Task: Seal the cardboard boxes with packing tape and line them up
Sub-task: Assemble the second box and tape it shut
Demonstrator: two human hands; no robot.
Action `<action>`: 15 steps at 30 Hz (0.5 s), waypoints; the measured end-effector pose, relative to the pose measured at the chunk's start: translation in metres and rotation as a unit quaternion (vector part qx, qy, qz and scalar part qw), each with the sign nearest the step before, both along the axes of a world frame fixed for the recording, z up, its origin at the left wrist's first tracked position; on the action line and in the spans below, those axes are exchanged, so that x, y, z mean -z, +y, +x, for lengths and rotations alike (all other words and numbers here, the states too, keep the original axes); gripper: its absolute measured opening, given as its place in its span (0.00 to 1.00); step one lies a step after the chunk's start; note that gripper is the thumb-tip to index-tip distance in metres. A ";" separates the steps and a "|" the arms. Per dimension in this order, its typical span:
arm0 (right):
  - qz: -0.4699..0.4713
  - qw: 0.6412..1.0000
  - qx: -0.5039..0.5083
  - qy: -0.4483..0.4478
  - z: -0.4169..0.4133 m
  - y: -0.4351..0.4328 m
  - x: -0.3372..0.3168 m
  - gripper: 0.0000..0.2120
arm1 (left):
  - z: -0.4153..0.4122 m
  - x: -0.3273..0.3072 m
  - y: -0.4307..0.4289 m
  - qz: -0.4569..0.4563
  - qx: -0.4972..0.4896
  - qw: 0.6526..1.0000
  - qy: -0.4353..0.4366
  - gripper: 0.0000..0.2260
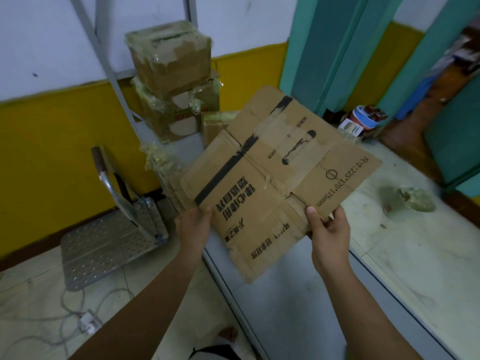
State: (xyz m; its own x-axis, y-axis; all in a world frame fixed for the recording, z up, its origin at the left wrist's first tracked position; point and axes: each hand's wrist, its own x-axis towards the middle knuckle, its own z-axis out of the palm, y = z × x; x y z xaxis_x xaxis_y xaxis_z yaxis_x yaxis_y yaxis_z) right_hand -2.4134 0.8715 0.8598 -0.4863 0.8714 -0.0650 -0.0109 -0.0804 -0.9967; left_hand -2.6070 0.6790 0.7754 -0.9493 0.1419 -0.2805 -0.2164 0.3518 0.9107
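Both hands pinch the near edge of the flattened brown cardboard box [272, 183]: my left hand [193, 227] at its left corner, my right hand [328, 229] thumb-up beside a flap slit. It hangs tilted above the grey tabletop [285, 320]. The creases beyond my thumbs look soft and frayed, so I judge a flap could tear or buckle as I fold it open. Past its far edge stand the stacked taped boxes [168, 55], glossy with crinkled film.

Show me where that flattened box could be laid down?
The pale tabletop is bare between the tape roll and its near edge. Crowded: the taped boxes stacked at the back left, and the containers at the far corner.
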 end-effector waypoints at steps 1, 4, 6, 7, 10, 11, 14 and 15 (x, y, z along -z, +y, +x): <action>0.007 1.000 0.001 0.006 0.007 0.000 -0.003 0.16 | 0.005 -0.005 0.004 0.026 -0.010 1.000 -0.002 0.10; 0.034 0.999 -0.017 0.023 0.027 -0.005 -0.013 0.16 | 0.023 -0.026 0.015 0.207 -0.056 0.969 -0.120 0.23; 0.049 0.998 -0.027 0.025 0.046 -0.009 -0.022 0.16 | 0.034 -0.035 0.023 0.327 -0.034 0.913 -0.243 0.31; 0.057 0.998 -0.029 0.025 0.057 -0.010 -0.027 0.16 | 0.038 -0.037 0.026 0.356 -0.011 0.891 -0.282 0.33; 0.097 0.994 -0.043 0.009 0.103 -0.010 -0.045 0.22 | 0.050 -0.041 0.041 0.355 0.037 0.875 -0.326 0.36; 0.097 0.994 -0.046 0.001 0.120 -0.008 -0.049 0.25 | 0.056 -0.042 0.047 0.344 0.046 0.881 -0.322 0.35; 0.052 0.998 -0.012 0.032 0.174 -0.001 -0.063 0.29 | 0.076 -0.045 0.067 0.335 0.077 0.889 -0.304 0.26; 0.029 0.998 0.023 0.058 0.192 0.003 -0.069 0.29 | 0.083 -0.046 0.074 0.331 0.092 0.892 -0.295 0.25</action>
State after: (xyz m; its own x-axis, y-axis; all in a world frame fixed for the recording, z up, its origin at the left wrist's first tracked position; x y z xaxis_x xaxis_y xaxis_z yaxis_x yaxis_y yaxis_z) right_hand -2.2211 0.8746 0.9283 -0.4462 0.8941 0.0394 -0.1282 -0.0203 -0.9915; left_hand -2.5244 0.7528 0.8217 -0.6083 0.6005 -0.5191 -0.7199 -0.1419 0.6794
